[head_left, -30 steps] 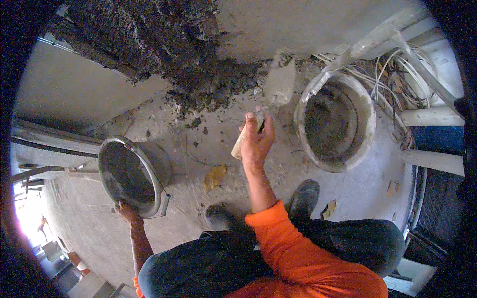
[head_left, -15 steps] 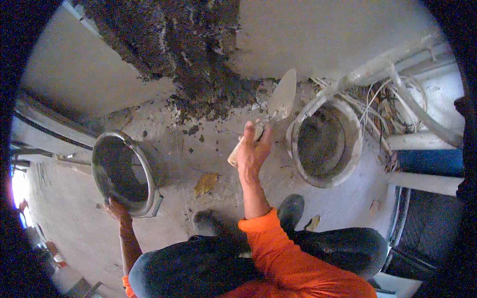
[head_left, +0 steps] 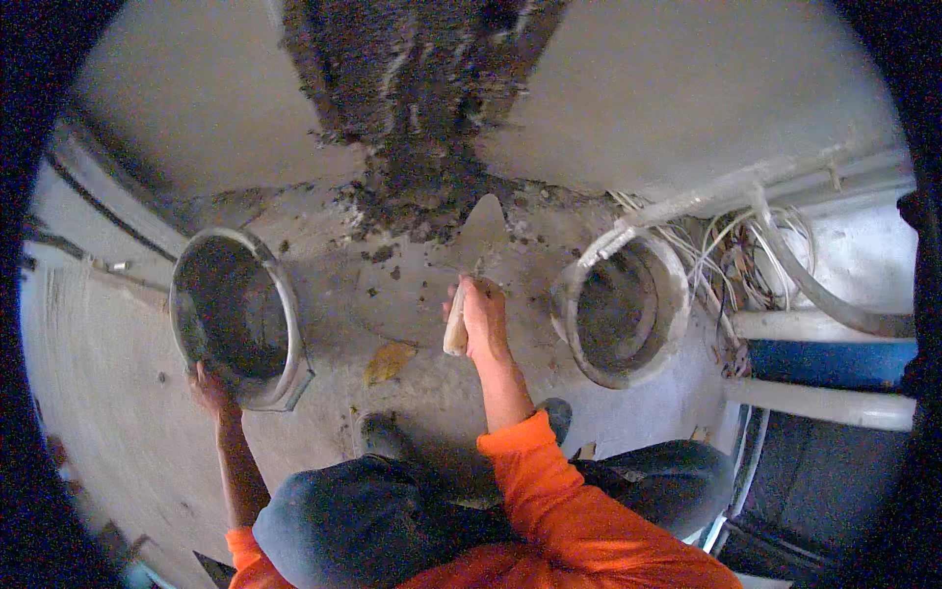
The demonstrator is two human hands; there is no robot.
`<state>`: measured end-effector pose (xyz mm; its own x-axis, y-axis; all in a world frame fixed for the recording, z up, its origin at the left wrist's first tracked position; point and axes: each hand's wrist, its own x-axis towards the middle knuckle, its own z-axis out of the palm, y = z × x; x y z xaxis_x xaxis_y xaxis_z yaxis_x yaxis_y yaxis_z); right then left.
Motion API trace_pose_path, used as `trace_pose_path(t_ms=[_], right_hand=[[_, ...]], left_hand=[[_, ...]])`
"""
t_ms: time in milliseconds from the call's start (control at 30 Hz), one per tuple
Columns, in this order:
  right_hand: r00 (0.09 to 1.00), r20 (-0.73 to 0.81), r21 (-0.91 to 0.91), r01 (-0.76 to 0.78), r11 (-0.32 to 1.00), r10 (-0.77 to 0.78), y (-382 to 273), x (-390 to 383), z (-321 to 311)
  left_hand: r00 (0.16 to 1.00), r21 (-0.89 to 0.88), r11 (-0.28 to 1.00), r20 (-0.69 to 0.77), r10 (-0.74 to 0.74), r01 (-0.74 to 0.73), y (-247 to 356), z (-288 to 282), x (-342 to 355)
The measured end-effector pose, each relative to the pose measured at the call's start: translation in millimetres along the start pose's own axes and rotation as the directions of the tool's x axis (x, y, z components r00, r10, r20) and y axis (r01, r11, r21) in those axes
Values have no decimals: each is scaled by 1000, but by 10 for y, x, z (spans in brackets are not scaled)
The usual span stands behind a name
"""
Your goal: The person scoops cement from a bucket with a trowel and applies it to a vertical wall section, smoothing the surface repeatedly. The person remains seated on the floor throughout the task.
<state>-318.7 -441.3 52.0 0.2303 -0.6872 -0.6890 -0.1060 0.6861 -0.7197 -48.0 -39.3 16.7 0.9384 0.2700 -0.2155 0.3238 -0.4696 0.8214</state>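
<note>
My left hand point(head_left: 213, 389) grips the lower rim of a grey bucket point(head_left: 289, 319) with dark residue inside, tilted so its opening faces up toward me. My right hand point(head_left: 483, 316) holds a trowel by its pale handle point(head_left: 454, 334). The pointed metal blade point(head_left: 483, 228) reaches forward, just short of dark, crumbly mortar point(head_left: 417, 172) heaped where the wall meets the floor. A dark, rough band of mortar point(head_left: 417, 59) runs up the wall. A second bucket point(head_left: 672, 294), crusted pale around its rim, stands to the right of the trowel with dark residue at its bottom.
At the right are metal pipes point(head_left: 731, 177), coiled white cables point(head_left: 775, 250) and a blue object point(head_left: 819, 363). A dry yellow leaf point(head_left: 390, 362) lies on the concrete floor point(head_left: 348, 309), between the buckets. My knees and feet are at the bottom.
The trowel blade has swung from leaning rightward to pointing forward, and my right hand sits lower in the picture. My view has turned, bringing the dark mortar band to the centre.
</note>
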Motion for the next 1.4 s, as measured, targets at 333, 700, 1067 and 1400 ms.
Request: trace_pose_path(t_ms=[333, 700, 1067, 1400], right_hand=[[852, 515, -852, 521, 48, -99, -235, 154, -240], [784, 615, -734, 533, -421, -81, -751, 924, 39], [676, 705, -689, 584, -429, -212, -1326, 868, 39], [504, 844, -526, 714, -462, -182, -1949, 137, -349]], left_hand=[[894, 444, 797, 21, 447, -409, -343, -28, 200], [971, 112, 968, -63, 231, -224, -59, 12, -8], [923, 264, 903, -90, 373, -339, -118, 68, 23], [916, 421, 842, -61, 397, -337, -394, 44, 206]])
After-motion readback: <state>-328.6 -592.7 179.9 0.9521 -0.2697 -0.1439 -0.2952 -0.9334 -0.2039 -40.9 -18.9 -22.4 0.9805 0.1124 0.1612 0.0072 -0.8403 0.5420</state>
